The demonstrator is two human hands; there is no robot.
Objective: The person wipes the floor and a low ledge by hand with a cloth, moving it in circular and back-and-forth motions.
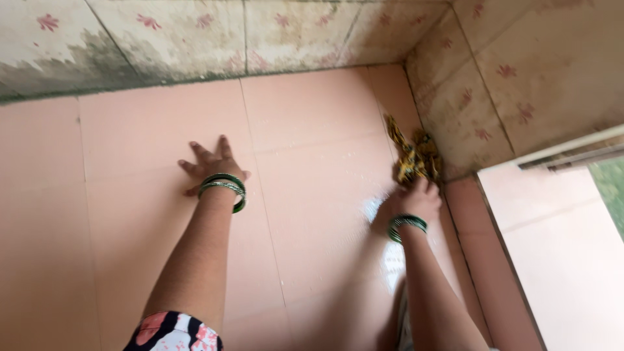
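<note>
Her left hand (211,164) lies flat, fingers spread, on the pink floor tiles (312,195), arm straight, while the right hand (418,200) reaches out, fingers closed on a yellow-patterned rag (414,156) pressed into the wall corner.

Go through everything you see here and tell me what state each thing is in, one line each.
left hand: flat on the floor, fingers spread, holding nothing.
right hand: closed on the cloth.
cloth: yellow patterned, bunched up, pressed into the corner where floor meets wall.
floor tiles: pink, with a wet sheen near the right hand.
wall tiles: stained dark along the bottom edge.
bangles: green, worn on both wrists.
</note>
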